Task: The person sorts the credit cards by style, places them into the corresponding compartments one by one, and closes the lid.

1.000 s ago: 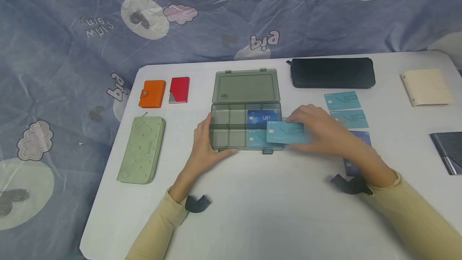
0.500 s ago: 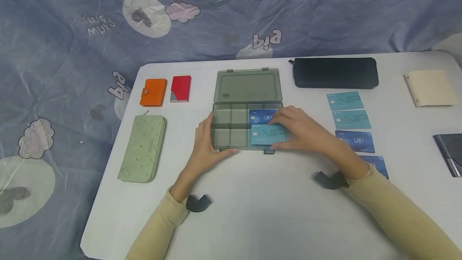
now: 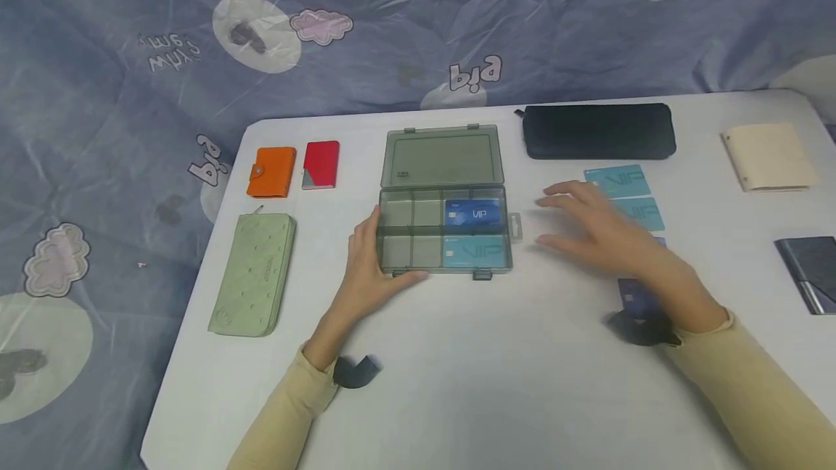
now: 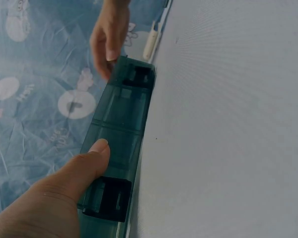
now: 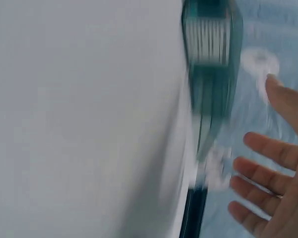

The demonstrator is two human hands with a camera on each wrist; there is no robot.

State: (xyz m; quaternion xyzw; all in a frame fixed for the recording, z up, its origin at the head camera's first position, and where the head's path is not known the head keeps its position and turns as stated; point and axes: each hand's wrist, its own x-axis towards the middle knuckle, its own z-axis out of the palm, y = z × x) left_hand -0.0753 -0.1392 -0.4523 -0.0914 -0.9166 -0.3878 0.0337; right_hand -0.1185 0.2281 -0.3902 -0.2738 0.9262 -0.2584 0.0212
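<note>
A grey-green clear plastic box with compartments lies on the table, its lid folded back. My left hand holds its left end, the thumb along the front wall, as the left wrist view also shows. In the box's right half a dark blue VIP card lies in the back row and a light blue VIP card in the front row. Right of the box, my right hand hovers with fingers spread, holding nothing. Under and beyond it lie two light blue cards and dark blue cards, partly hidden.
A black zip pouch lies behind the cards. Far right are a cream binder and a black card holder. On the left lie a green wallet, an orange card holder and a red one.
My right hand brought a light blue card into the box's front right compartment, let it go and drew back to the right. My left hand stayed at the box.
</note>
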